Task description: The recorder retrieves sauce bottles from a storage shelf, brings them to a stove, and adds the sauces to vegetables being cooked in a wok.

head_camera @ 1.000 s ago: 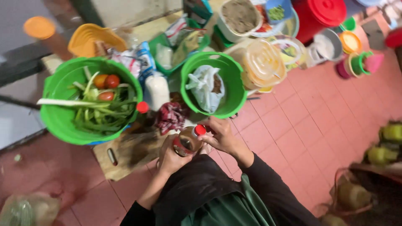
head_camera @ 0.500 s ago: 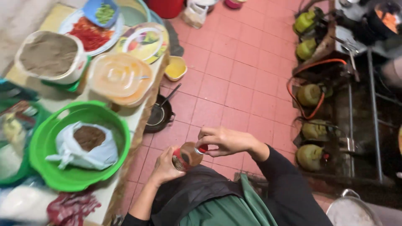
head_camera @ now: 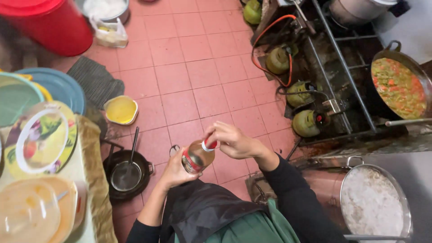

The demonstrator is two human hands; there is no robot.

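Note:
My left hand (head_camera: 174,170) grips a small clear bottle (head_camera: 196,157) of amber liquid with a red label band, held tilted in front of my body. My right hand (head_camera: 230,139) is closed over the bottle's red and white cap (head_camera: 209,145). Both arms are in dark sleeves above a green apron. Pink floor tiles lie below the hands.
A black pan with a strainer (head_camera: 126,174) sits on the floor at left, near a yellow bowl (head_camera: 120,110). A table edge with lidded bowls (head_camera: 42,144) is at far left. Right: gas cylinders (head_camera: 307,122), a stove with a pan of vegetable stew (head_camera: 398,87), a pot of rice (head_camera: 372,203).
The view has swung right, away from the table with the green bowls toward the stove. Both hands stay on the bottle and cap, the bottle now raised and more tilted.

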